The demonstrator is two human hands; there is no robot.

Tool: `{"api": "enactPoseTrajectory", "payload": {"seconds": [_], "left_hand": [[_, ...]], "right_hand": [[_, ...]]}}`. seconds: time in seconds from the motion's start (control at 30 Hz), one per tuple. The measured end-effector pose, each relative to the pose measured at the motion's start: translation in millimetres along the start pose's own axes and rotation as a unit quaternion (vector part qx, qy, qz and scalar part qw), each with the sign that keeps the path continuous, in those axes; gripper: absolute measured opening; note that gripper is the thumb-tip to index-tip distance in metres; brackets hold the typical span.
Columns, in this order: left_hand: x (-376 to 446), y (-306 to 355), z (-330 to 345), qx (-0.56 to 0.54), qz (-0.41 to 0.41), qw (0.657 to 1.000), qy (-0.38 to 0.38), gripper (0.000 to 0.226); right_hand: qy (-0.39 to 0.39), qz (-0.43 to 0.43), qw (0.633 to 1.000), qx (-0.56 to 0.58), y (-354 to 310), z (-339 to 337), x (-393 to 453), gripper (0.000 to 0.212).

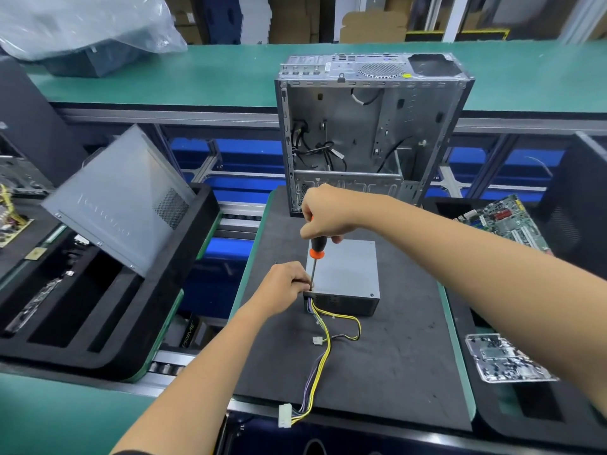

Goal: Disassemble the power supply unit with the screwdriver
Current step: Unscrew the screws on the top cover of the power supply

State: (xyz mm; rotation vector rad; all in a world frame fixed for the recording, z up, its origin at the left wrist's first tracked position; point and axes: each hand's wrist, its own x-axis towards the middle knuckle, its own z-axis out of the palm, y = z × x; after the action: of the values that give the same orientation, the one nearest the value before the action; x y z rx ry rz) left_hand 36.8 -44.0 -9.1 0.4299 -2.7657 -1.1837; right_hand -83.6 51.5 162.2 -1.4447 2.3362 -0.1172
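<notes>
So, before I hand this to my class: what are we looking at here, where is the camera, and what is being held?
The one picture comes from a camera worn on a person's head, looking down at their own bare arms. On a dark mat lies a grey power supply box with yellow wires. The right hand holds a screwdriver upright, tip at the box's near left corner. The left hand has its grip at that corner. Behind stands an open computer case.

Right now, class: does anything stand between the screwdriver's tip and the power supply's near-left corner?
Nothing visible does. The screwdriver already stands on the power supply unit at that corner; the left hand steadies beside it.
</notes>
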Motion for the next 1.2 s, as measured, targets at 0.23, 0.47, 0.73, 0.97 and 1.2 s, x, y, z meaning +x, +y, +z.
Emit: {"api": "enactPoseTrajectory", "payload": {"seconds": [0.23,0.47,0.73,0.97,1.2], "left_hand": [[1,-2,-1,-0.012,-0.014,1.000,-0.011,0.010],[4,0,-6,-0.028,-0.025,0.999,-0.034,0.018],[9,1,-8,-0.008,-0.028,0.999,-0.043,0.019],[13,2,-9,0.003,-0.038,0.997,-0.066,0.023],[14,0,-10,-0.004,-0.044,0.997,-0.065,0.020]], "right_hand": [[-0.059,0.025,0.990,-0.127,-12,-7,3,0.036],[-0.110,-0.088,0.971,-0.195,-21,-10,6,0.029],[-0.082,-0.137,0.976,-0.146,-16,-15,2,0.015],[-0.042,-0.002,0.992,-0.119,-14,-9,-4,0.043],[-0.096,-0.060,0.976,-0.186,-20,-11,-3,0.041]]}}
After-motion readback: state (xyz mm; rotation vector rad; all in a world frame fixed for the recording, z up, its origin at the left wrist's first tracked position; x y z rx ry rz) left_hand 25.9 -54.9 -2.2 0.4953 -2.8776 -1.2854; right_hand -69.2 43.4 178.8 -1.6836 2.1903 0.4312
